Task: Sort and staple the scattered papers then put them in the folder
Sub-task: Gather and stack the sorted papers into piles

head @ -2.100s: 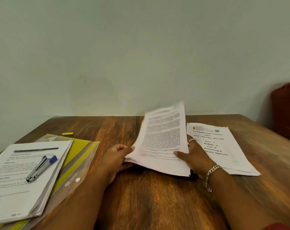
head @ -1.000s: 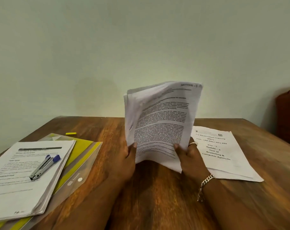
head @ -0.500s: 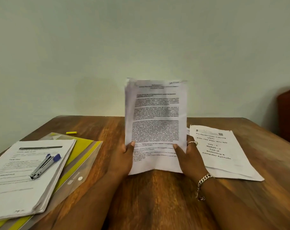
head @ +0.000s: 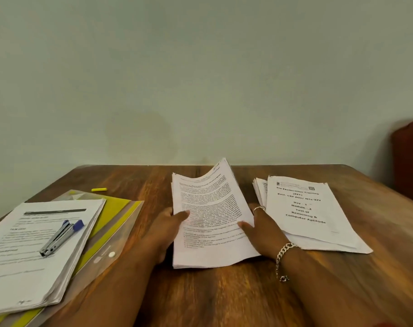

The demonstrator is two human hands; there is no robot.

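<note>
Squared upright moments ago, the middle paper stack now lies on the surface, left hand and right hand gripping its edges with curled fingers, seemingly ready for the stapler.

I see white sheets printed with dense black text, a brown streak-grained wooden table, a translucent folder with yellow inside, a silver stapler with blue ends, a small yellow piece, and a pale greenish-grey wall.
</note>
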